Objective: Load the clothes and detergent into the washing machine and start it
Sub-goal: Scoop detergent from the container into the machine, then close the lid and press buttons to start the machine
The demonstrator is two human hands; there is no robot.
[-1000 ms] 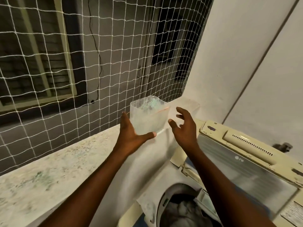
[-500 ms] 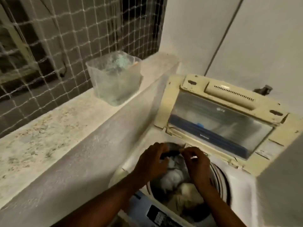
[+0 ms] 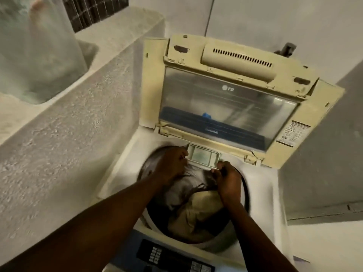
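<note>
The top-loading washing machine [image 3: 125,167] stands below me with its yellowed lid [image 3: 225,107] raised. White, dark and tan clothes [image 3: 196,209] fill the drum. At the drum's back rim a small detergent drawer [image 3: 203,157] is pulled out. My left hand [image 3: 172,165] grips the drawer's left front corner. My right hand [image 3: 227,179] pinches its right front corner. The translucent detergent tub [image 3: 37,54], holding pale green powder, sits on the ledge at the upper left, apart from both hands.
A rough concrete ledge [image 3: 64,122] runs along the machine's left side. The dark control panel [image 3: 170,256] with buttons lies at the front edge. A grey wall [image 3: 318,163] stands close on the right. Netted window grating [image 3: 94,8] is at the top.
My left hand set the tub on the ledge; both hands dropped to the drum's back rim. The detergent drawer is now pulled out between them. The view tilted downward.
</note>
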